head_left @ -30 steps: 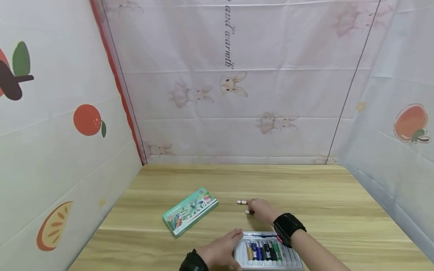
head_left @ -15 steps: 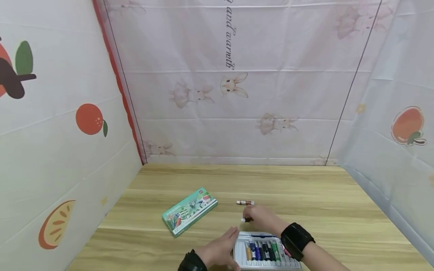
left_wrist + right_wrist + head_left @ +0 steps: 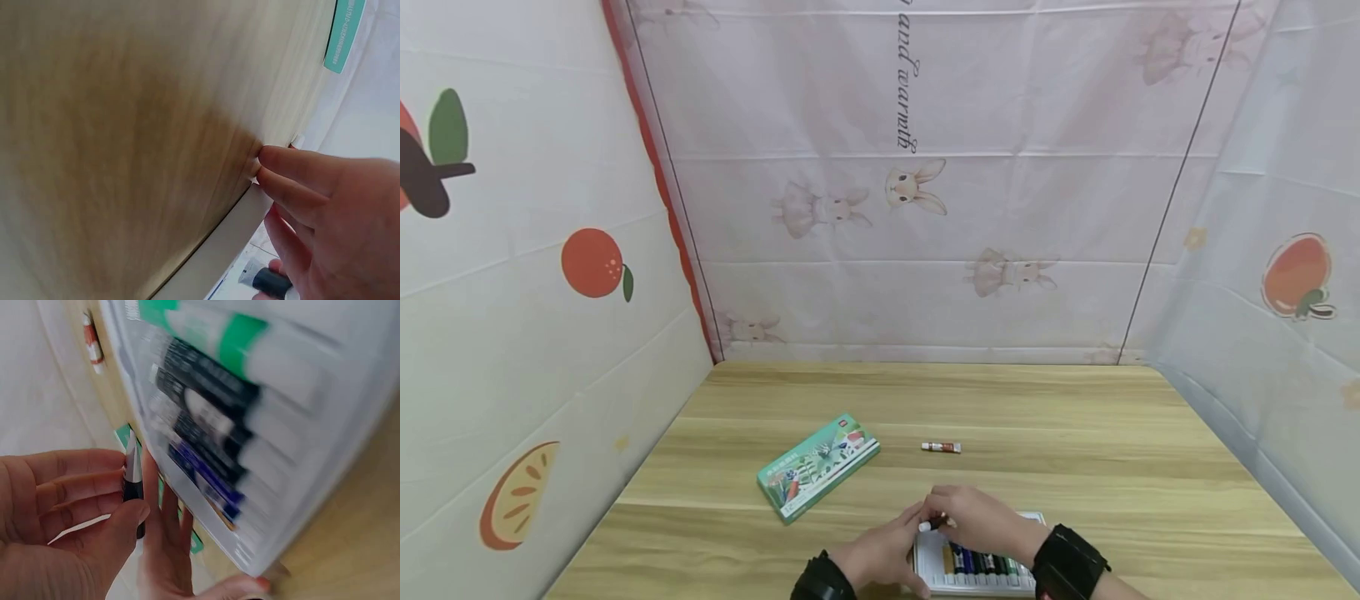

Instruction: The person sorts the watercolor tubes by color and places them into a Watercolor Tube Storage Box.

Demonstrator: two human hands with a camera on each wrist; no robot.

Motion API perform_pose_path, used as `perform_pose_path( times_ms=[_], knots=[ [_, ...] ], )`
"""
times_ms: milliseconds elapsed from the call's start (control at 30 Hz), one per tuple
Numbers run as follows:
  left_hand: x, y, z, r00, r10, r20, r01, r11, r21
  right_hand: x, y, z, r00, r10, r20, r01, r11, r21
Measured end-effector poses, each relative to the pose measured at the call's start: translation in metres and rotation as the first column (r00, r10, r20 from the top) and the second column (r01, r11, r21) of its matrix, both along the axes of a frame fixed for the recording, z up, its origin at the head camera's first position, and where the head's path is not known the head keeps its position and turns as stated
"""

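Observation:
My right hand (image 3: 981, 521) pinches a small dark paint tube (image 3: 937, 522) with a white cap between thumb and fingers, over the back left corner of a white plastic tray (image 3: 928, 552). In the right wrist view the pinched tube shows a silvery flat end and a black body. Yellow, blue, black and green paint tubes (image 3: 988, 563) lie side by side in the tray's slots, partly hidden by the right hand. My left hand (image 3: 880, 550) rests against the tray's left side, fingers extended towards its back corner and thumb near its front corner.
Behind the tray a paint tube with a red-brown label (image 3: 942, 447) lies on the wooden table (image 3: 1075, 442). A green illustrated box (image 3: 818, 467) lies at an angle to the left. Printed cloth walls (image 3: 850, 308) enclose the table's back and sides.
My right hand has brought the dark tube from beside the red-brown one back towards me, to the tray's back left corner. The left hand has stayed at the tray.

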State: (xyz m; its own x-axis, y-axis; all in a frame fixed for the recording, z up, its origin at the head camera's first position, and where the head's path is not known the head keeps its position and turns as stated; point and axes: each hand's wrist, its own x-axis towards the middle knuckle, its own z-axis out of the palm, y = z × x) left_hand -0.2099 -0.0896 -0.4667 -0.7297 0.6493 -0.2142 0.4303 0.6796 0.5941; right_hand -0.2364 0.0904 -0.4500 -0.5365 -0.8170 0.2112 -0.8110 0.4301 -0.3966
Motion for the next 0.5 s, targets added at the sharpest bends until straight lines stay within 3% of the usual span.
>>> perform_pose_path(
  times_ms=[233,400,500],
  knots=[
    [-0.001,0.000,0.000,1.000,-0.002,-0.007,0.002,1.000,-0.001,0.013,-0.002,-0.002,0.996,0.088,0.032,-0.086,0.994,-0.063],
    [-0.001,-0.001,0.001,0.999,0.017,0.037,-0.016,1.000,-0.014,0.017,-0.002,-0.004,0.987,0.154,-0.038,-0.156,0.985,-0.071],
    [0.001,-0.001,0.001,0.999,0.022,0.027,-0.021,1.000,-0.021,0.018,-0.001,-0.007,0.984,0.167,-0.060,-0.171,0.982,-0.075]
  ],
)
